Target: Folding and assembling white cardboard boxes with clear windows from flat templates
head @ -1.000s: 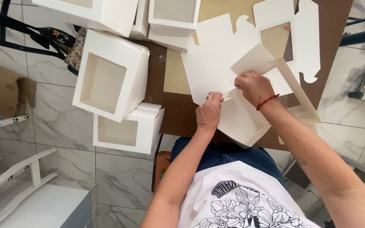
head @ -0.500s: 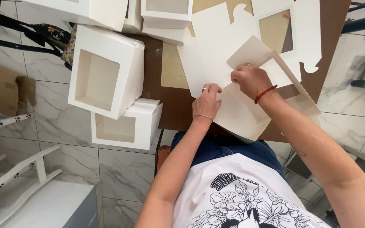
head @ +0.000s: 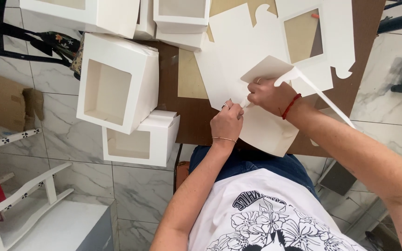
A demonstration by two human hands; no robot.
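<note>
White card forms the half-folded box blank (head: 266,132), which is held over the near edge of the brown desk (head: 191,116), above the lap. One panel is raised at an angle; a lower panel with a rounded corner hangs past the desk edge. The left hand (head: 227,123) is closed on the blank's left fold, fingers curled, wrist bent upward. The right hand (head: 268,96) is closed on the raised panel, knuckles uppermost, forearm entering from the lower right. A flat blank with window (head: 303,46) lies beneath, toward the far edge. Two assembled window boxes (head: 117,86) overhang the left edge. The fingertips of both hands are hidden by the card, and the far stack of boxes (head: 177,18) is cut off by the frame.
</note>
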